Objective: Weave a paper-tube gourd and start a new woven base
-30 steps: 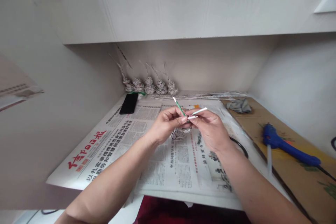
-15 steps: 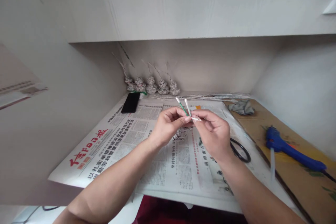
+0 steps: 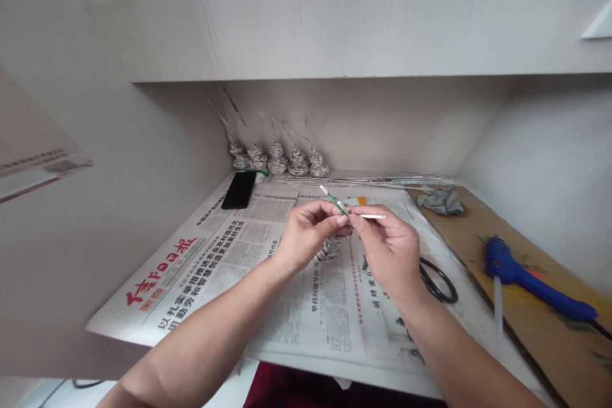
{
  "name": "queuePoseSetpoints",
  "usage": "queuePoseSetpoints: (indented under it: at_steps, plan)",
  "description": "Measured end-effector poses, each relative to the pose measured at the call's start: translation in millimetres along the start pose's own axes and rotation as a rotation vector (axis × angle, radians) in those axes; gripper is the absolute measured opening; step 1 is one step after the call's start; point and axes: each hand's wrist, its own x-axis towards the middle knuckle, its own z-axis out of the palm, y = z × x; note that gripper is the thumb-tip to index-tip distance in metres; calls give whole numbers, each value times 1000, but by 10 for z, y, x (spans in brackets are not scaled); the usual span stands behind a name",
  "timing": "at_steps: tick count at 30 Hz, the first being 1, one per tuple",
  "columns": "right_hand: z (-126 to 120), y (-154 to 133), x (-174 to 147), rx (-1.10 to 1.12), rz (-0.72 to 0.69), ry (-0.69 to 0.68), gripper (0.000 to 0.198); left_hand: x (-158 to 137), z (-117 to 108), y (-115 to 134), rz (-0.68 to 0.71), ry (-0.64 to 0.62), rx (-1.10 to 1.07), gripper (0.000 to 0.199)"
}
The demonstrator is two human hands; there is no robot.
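Observation:
My left hand (image 3: 310, 233) is closed, pinching thin rolled-paper strips between thumb and fingers. A green and white paper strip (image 3: 327, 194) sticks up from its fingertips toward the back left. My right hand (image 3: 392, 245) is closed beside it, its thumb and fingers on a white paper strip (image 3: 373, 216) that points right. The fingertips of both hands nearly meet. Below them shows part of a woven newspaper piece (image 3: 327, 250), mostly hidden by the hands; the strips seem to come from it.
Several gourd-shaped woven paper pieces (image 3: 298, 163) line the back wall near a black phone (image 3: 238, 190). Long paper sticks (image 3: 363, 181) lie behind. Newspaper (image 3: 229, 280) covers the table. Right: a black loop handle (image 3: 444, 287), a grey cloth (image 3: 440, 201), a blue glue gun (image 3: 535, 280) on cardboard (image 3: 530, 338).
The white strip that stood upright is now folded down, and one white strip points flat to the right across my right fingers. Both hands stay nearly in place.

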Motion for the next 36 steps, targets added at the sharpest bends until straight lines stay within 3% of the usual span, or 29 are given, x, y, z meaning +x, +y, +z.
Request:
queuePoseSetpoints:
  at_steps: [5, 11, 17, 22, 25, 36]
  plan:
    - [-52, -7, -11, -254, -223, 7, 19, -4, 22, 11, -29, 6, -21, 25]
    - [-73, 19, -3, -331, -405, -33, 33, -3, 26, 16, -61, 48, -94, 26]
    - [-95, 50, 5, -355, -481, -55, 42, -51, 69, -16, 20, 126, 8, 18]
    - [-131, 22, 31, -376, -502, -21, 41, -105, 98, 21, 113, 40, 97, 17]
    - [-135, 22, 51, -309, -413, 31, 34, -120, 107, 53, 112, -3, 132, 17]
    - [-71, 9, 98, 248, 114, -109, 14, -66, 46, -60, 75, -47, 66, 15]
